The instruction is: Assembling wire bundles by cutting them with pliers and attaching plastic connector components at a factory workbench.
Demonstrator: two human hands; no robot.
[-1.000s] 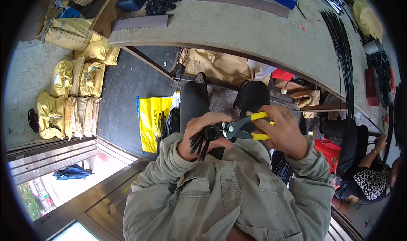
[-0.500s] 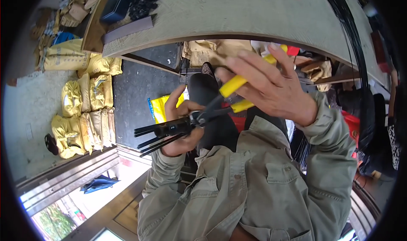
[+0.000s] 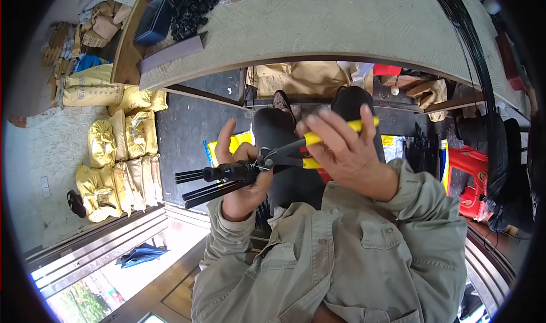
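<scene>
My left hand (image 3: 245,193) is closed around a bundle of thin black rods (image 3: 219,193) with a round black fitting (image 3: 224,172), its thumb raised. The rods point left. At the fitting's right end, beside my left fingers, sit the jaws of a pair of pliers (image 3: 284,156) with dark metal and yellow handles. A thin bit of wire seems to show at the jaws, too small to make out clearly. My right hand (image 3: 347,152) holds the pliers by the handles, which are spread apart; its fingertips are slightly blurred.
A workbench (image 3: 318,30) spans the far side, with a blue bin (image 3: 153,20) and a pile of small black parts (image 3: 190,10). Long black strands (image 3: 475,50) hang over its right end. Yellow sacks (image 3: 102,186) line the left wall. A red plastic stool-like object (image 3: 467,181) stands at right.
My right hand has come lower and nearer my body, and the pliers lie more level. My left hand still holds the rods in nearly the same place. The view has shifted slightly.
</scene>
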